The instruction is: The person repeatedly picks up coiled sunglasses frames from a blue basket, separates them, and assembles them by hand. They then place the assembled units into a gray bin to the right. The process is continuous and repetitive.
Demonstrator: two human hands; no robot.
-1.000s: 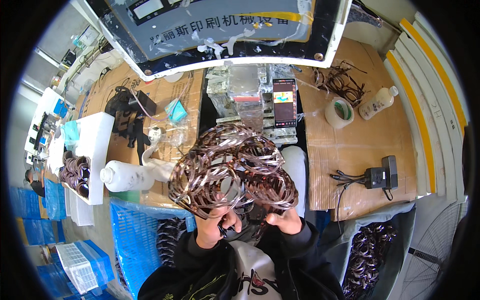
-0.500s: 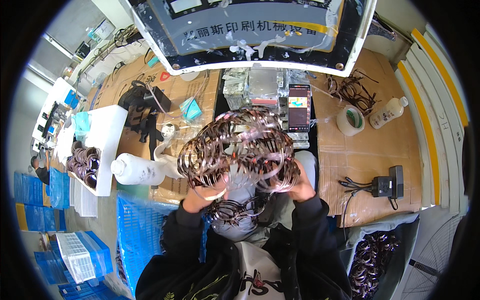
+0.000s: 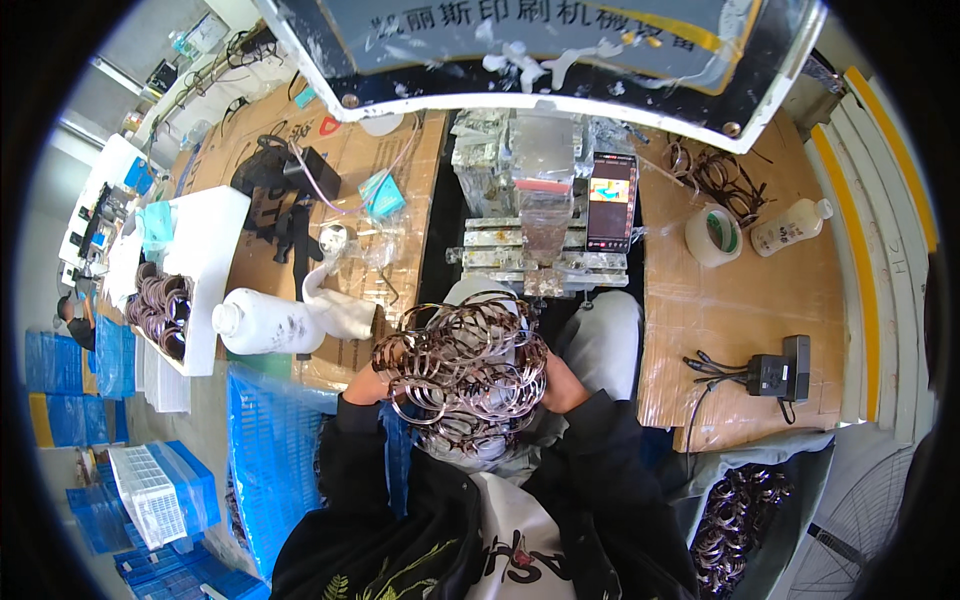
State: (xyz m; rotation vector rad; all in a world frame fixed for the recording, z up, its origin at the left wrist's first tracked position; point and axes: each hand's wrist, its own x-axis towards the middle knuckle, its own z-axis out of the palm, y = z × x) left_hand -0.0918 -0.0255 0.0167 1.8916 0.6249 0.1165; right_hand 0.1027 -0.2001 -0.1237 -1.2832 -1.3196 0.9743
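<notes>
A big tangled bunch of shiny brown hoops, which look like eyeglass frames (image 3: 465, 350), is low over my lap between my two hands. My left hand (image 3: 383, 362) is closed round the bunch's left side, its fingers mostly hidden behind the rims. On the other side my right hand (image 3: 562, 382) grips it, and here too the fingertips are covered. Part of the bunch hangs down against my light trousers and shirt. Just beyond stands the metal jig of a machine (image 3: 545, 235), its surfaces stained, with a phone (image 3: 611, 203) propped at its right.
Left of me lie a white bottle (image 3: 265, 322), a pale cloth (image 3: 340, 300) and a white foam box (image 3: 215, 270) of brown frames. To the right are a tape roll (image 3: 713, 236), a small bottle (image 3: 792, 228), a black adapter (image 3: 778, 372) and a lined bin (image 3: 812, 500) of frames.
Both hands have brought the bunch of frames down and toward my body, from in front of the machine to my lap. The jig behind it now shows. My view has shifted slightly.
</notes>
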